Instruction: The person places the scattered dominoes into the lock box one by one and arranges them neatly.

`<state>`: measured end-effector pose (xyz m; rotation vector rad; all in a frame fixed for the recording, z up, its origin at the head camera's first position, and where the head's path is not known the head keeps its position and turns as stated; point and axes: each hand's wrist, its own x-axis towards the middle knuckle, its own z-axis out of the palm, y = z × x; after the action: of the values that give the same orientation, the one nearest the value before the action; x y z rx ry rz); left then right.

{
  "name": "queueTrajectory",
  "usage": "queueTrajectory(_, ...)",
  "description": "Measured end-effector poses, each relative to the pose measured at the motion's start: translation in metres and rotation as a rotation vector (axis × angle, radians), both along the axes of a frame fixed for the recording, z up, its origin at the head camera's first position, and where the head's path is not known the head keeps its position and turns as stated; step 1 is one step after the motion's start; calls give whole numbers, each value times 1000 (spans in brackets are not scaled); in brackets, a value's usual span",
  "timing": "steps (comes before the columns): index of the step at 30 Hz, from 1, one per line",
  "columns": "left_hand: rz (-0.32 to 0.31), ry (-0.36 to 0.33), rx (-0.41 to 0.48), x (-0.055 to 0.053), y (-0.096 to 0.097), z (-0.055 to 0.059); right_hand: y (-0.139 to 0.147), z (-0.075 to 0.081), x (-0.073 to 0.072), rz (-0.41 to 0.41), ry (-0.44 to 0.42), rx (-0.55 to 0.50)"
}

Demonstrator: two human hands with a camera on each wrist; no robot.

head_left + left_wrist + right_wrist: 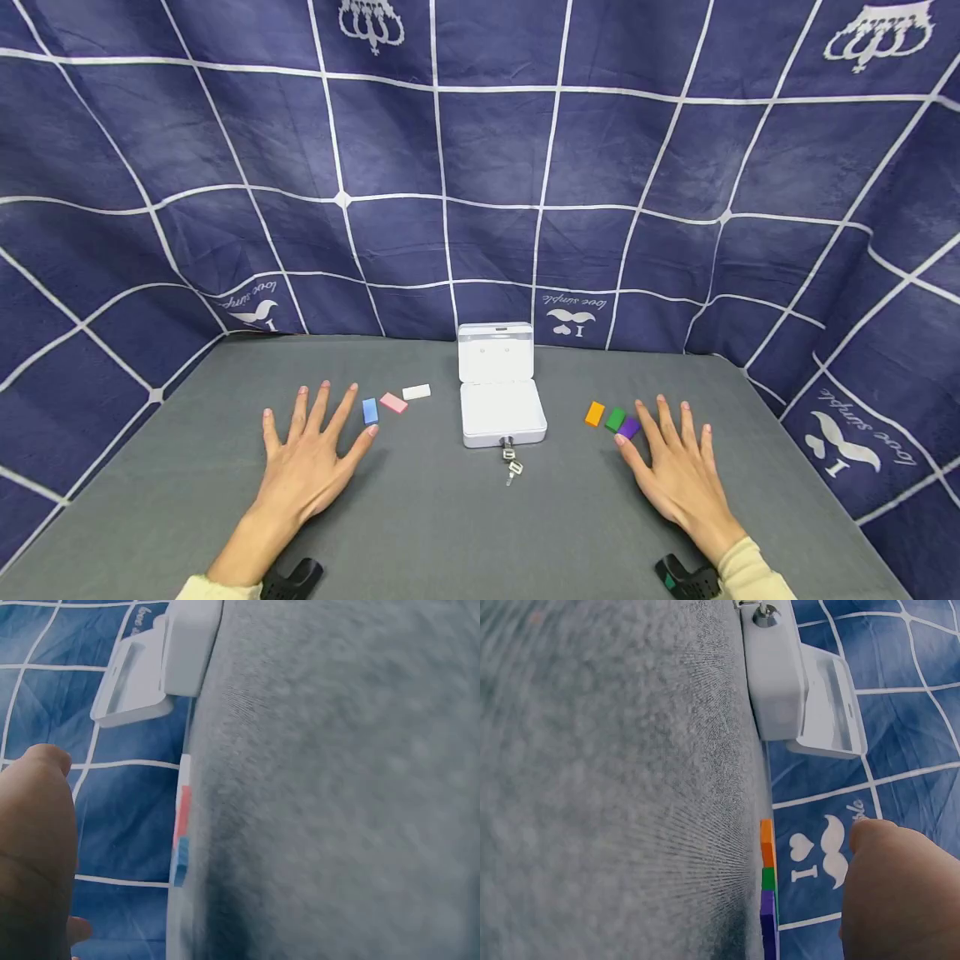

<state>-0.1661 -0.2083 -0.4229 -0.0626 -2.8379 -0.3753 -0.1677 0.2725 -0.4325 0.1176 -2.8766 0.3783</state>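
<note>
A white metal lock box (503, 412) stands mid-table with its lid (496, 353) raised; a key (513, 473) on a ring hangs from the lock at its front. Palm down with fingers spread, my left hand (303, 467) is nearest to a blue block (370, 411). Beyond that lie a pink block (393, 402) and a white block (416, 392). On the other side my right hand (678, 475) also has its fingers straight and spread, its thumb tip beside a purple block (629, 427). Green (615, 419) and orange (595, 413) blocks lie in a row with it. Both hands hold nothing.
The grey table (465, 533) reaches back to a dark blue curtain (487, 150) with white grid lines, which also hangs along both sides. Black wrist straps (294, 577) are on both forearms.
</note>
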Motion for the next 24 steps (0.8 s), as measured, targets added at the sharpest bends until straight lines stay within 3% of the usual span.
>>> queueTrajectory(10, -70, -97, 123, -15, 24, 7, -1, -1, -8, -9, -17, -20)
queueTrajectory(17, -126, -88, 152, -28, 43, 10, -1, 1, -20, -22, -19, -44)
queueTrajectory(24, -192, -107, 308, -39, 58, 5, -7, 1, -37, -20, -19, -77)
